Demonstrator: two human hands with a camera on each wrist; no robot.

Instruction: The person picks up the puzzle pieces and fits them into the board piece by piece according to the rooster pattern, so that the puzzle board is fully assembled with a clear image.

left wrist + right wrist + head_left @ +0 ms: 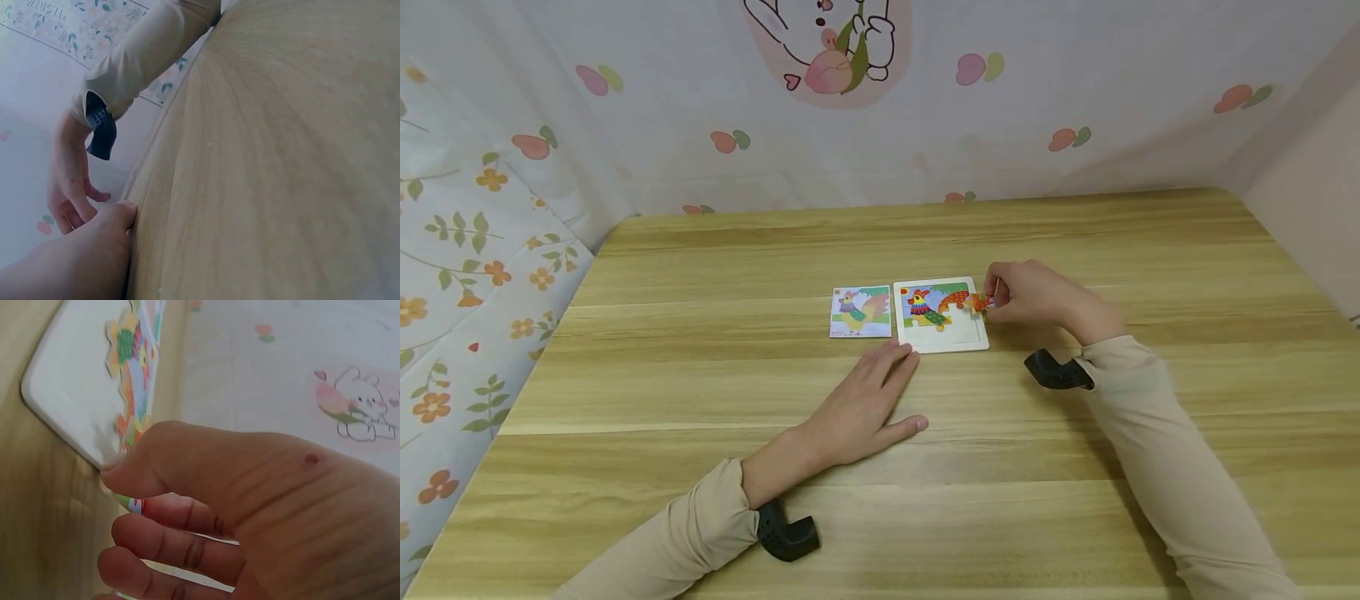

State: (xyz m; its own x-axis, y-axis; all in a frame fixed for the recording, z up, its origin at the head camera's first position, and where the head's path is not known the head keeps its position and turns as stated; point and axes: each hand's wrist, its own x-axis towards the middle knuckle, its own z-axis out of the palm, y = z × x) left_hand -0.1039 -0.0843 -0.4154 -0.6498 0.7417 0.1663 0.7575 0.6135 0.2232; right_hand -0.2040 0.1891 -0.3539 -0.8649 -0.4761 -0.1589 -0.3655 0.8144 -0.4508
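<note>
while the right hand (1033,296) is pinching an orange puzzle piece (976,303) at the right edge of a white tray (958,335), the left hand (859,410) is resting on the wooden counter (970,467), thumb spread, fingers touching the tray's lower left corner; partly assembled rooster puzzle (934,317) is sitting inside; picture card (861,312) is lying just left.
</note>
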